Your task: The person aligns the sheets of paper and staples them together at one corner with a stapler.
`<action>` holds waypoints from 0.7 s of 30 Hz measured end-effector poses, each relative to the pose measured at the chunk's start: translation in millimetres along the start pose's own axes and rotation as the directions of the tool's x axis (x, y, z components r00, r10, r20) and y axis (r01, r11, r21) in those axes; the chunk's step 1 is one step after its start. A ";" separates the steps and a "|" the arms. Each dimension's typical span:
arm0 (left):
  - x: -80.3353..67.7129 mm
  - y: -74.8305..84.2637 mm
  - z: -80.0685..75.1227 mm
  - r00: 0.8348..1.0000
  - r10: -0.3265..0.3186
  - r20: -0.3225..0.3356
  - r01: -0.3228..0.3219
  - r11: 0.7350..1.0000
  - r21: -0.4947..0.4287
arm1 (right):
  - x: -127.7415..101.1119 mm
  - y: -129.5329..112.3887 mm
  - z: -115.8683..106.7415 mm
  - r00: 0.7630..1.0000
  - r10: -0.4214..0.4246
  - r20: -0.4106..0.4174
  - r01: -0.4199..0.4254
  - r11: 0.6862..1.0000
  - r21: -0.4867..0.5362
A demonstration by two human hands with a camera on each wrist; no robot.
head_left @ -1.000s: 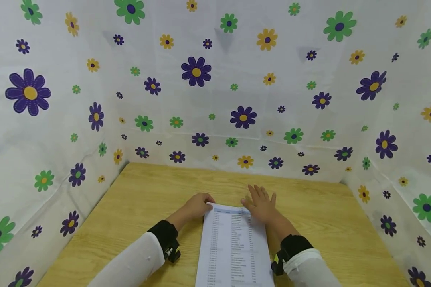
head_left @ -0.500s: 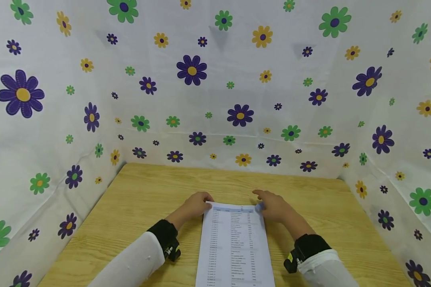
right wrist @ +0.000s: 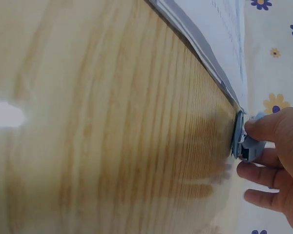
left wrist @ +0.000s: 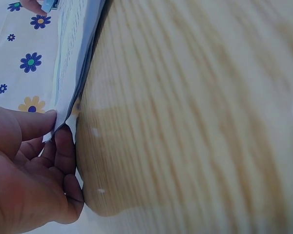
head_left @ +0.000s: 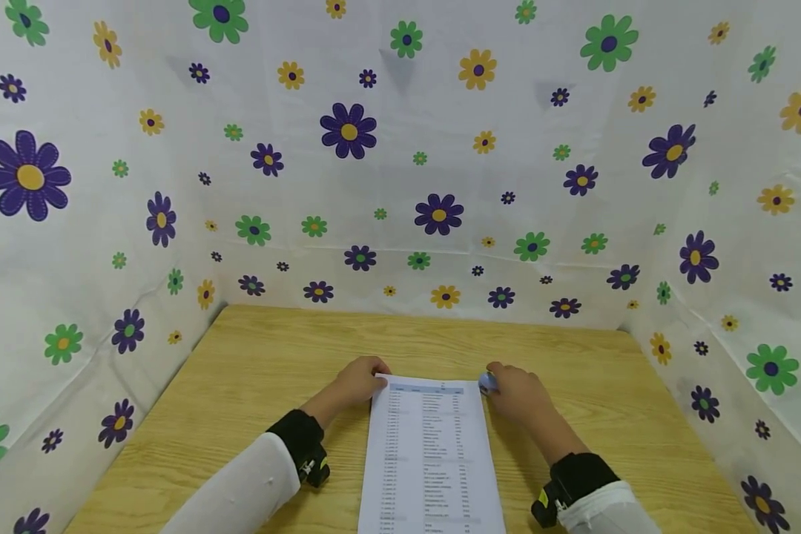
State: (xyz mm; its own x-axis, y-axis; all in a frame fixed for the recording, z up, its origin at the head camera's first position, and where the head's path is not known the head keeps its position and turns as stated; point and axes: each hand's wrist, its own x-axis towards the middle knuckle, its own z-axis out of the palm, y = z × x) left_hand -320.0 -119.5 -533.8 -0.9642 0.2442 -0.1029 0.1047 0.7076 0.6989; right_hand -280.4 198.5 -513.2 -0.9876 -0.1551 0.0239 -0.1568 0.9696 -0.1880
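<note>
Left hand (head_left: 357,383) fingers pinching the paper stack (head_left: 431,452) corner (far-left), right hand (head_left: 522,393) fingers clamped on a blue clip (right wrist: 245,139).

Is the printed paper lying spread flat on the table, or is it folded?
Spread, not folded: the printed paper shows its full page on the table, though the left hand pinches its far corner.

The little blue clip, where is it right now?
In the head view the blue clip sits at the paper's far right corner, pinched by the right hand.
</note>
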 end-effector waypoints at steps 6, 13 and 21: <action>0.0 3.1 1.2 1.000 -0.001 0.007 0.001 0.999 -0.038 | -12.8 4.7 1.0 0.988 0.155 -0.004 -0.152 0.972 0.181; 5.4 3.4 0.5 0.999 -0.041 -0.031 0.039 0.997 -0.069 | -31.0 -3.1 2.1 0.971 0.239 0.004 -0.228 0.919 0.320; 9.9 1.3 6.9 0.995 -0.006 -0.100 0.009 1.000 0.026 | -40.7 -9.0 6.3 0.968 0.251 -0.008 -0.238 0.928 0.286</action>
State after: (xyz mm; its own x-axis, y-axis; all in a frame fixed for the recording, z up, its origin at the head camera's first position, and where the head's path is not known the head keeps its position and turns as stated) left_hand -327.7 -111.6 -538.8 -0.9844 0.1720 -0.0357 0.1024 0.7270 0.6790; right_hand -238.7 194.9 -518.6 -0.9954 0.0947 -0.0164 0.0916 0.8825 -0.4612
